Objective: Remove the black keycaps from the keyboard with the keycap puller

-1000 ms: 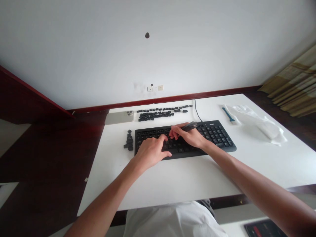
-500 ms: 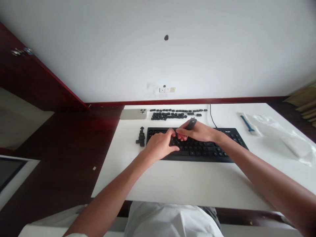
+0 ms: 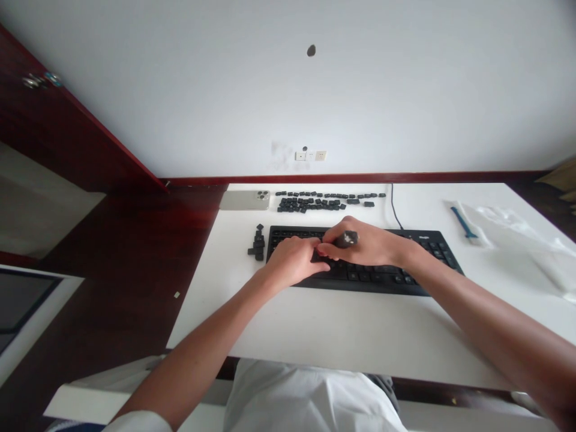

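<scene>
Over the black keyboard (image 3: 387, 279), right hand (image 3: 373, 249) closed on dark tool (image 3: 347, 239), long axis nearly upright

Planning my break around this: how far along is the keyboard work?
Done so far: loose black keycaps lie in rows beyond the keyboard, and a small pile of keycaps stands at its left. In hand: the right hand holds a small dark object over the keys, and the left hand rests on them. Left: keys sit across the number pad side.
</scene>
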